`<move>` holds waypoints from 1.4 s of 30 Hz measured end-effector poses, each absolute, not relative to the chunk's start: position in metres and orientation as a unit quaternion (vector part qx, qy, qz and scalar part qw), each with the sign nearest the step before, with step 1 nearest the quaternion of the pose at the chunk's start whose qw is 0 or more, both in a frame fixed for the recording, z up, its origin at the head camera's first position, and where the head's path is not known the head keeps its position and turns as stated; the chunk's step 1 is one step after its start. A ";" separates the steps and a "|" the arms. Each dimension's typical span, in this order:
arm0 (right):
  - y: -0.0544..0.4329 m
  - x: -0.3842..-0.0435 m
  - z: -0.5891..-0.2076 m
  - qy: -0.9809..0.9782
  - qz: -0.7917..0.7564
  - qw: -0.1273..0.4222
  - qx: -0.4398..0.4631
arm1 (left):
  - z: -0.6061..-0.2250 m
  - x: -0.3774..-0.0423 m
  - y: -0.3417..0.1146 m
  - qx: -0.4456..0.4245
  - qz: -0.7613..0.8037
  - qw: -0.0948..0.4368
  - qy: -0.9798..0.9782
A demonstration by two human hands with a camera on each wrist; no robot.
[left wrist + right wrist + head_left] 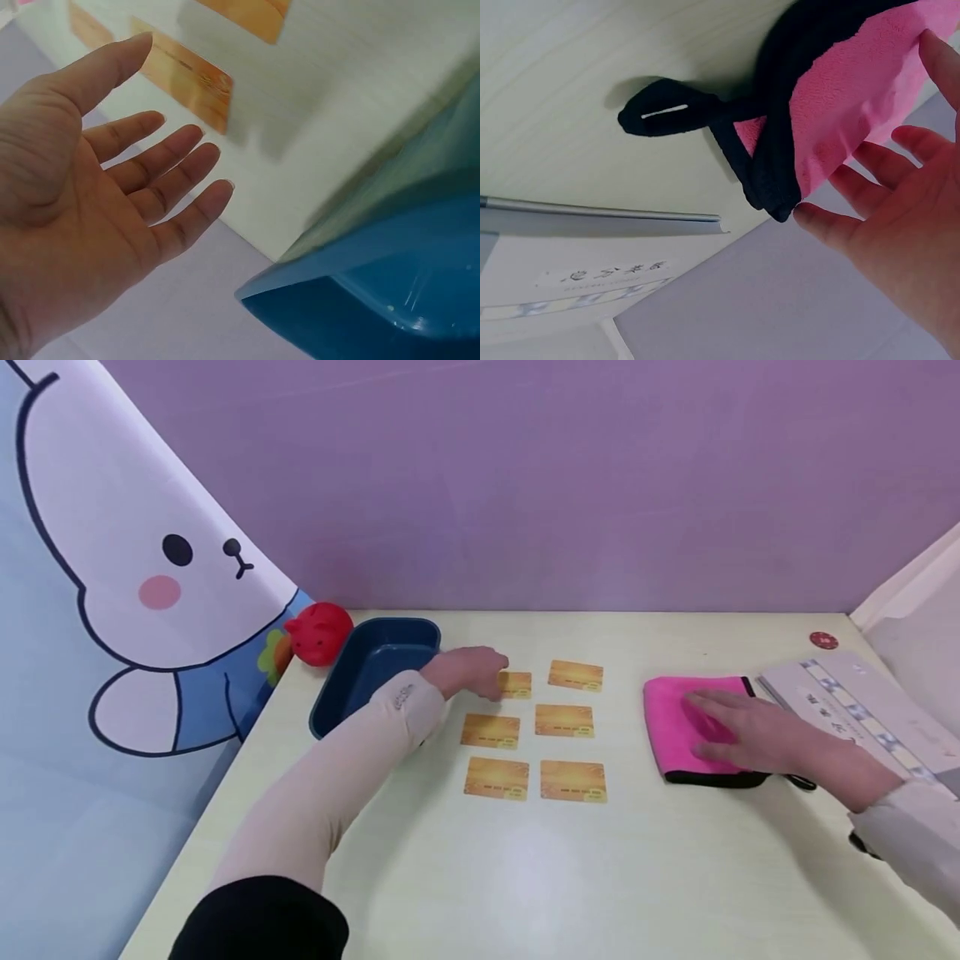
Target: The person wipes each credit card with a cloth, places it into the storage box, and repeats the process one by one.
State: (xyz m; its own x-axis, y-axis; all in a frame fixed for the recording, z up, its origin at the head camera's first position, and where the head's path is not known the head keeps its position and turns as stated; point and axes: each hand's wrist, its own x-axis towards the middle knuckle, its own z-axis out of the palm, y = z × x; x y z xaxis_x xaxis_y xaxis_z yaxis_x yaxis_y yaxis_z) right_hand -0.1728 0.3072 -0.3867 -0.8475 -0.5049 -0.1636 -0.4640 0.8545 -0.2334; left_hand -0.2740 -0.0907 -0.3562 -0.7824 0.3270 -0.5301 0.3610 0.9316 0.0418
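Several orange-gold cards lie on the table in two columns. My left hand (468, 670) is at the farthest card (517, 685) of the left column and covers part of it in the head view. In the left wrist view, the palm shows bare and the loosely bent fingers (187, 154) hold nothing, with a card (187, 86) just beyond the fingertips. On the right, my right hand (742, 727) rests with spread fingers on a folded pink cloth (667, 718) with black edging. A black hanging loop (664, 112) sticks out from the cloth in the right wrist view.
A dark blue tray (375, 647) stands beside my left forearm, with a red pig figure (321, 633) at its left. At the right lie a pale ledger book (847, 702) and a small red disc (823, 640). A purple backdrop (540, 485) rises behind the table.
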 end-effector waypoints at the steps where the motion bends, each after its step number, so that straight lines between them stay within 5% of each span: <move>1: 0.307 -0.173 -0.387 0.957 -0.097 0.115 -0.249 | -0.357 -0.276 -0.090 0.185 -0.039 0.273 0.943; 22: 0.306 -0.177 -0.393 0.956 -0.103 0.117 -0.249 | -0.353 -0.288 -0.089 0.171 -0.109 0.306 0.930; 31: 0.307 -0.181 -0.396 0.957 -0.106 0.108 -0.246 | -0.362 -0.298 -0.091 0.155 -0.025 0.324 0.933; 42: 0.307 -0.184 -0.408 0.961 -0.125 0.062 -0.240 | -0.365 -0.304 -0.080 0.235 0.000 0.290 0.928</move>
State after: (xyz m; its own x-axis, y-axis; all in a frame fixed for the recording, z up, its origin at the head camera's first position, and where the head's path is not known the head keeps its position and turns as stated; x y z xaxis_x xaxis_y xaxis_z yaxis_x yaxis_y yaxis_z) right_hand -0.1842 0.3071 -0.4083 -0.8777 -0.4757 -0.0588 -0.4449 0.8542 -0.2692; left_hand -0.3036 -0.0804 -0.3655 -0.7219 0.4361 -0.5372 0.4358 0.8896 0.1365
